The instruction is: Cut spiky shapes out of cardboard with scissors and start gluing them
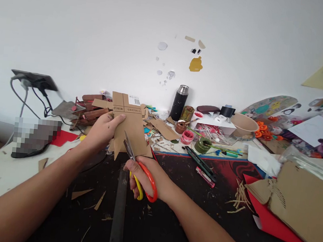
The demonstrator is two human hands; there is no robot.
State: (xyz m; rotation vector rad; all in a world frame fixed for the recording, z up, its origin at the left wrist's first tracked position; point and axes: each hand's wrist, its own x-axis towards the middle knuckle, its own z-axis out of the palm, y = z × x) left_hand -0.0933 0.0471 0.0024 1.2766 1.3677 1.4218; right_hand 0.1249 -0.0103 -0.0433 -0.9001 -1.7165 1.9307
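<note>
My left hand (105, 129) grips a piece of brown cardboard (133, 128) by its left side, thumb on the face below a printed line and a white barcode label (134, 100). The piece is held up above the dark work mat (92, 209). My right hand (147, 178) is closed round scissors (151, 184) with one red-orange and one yellow handle loop. Their blades point up and to the left, against the lower part of the cardboard. Whether the blades bite into it I cannot tell. Below my right hand lies a long metal ruler (119, 212).
Thin cardboard scraps (81, 194) lie on the mat. A green utility knife (200, 163) rests to the right. Behind stand a black thermos (179, 103) and paint jars (187, 137). Folded cardboard (304, 207) lies at the right, twisted paper strands (240, 195) beside it.
</note>
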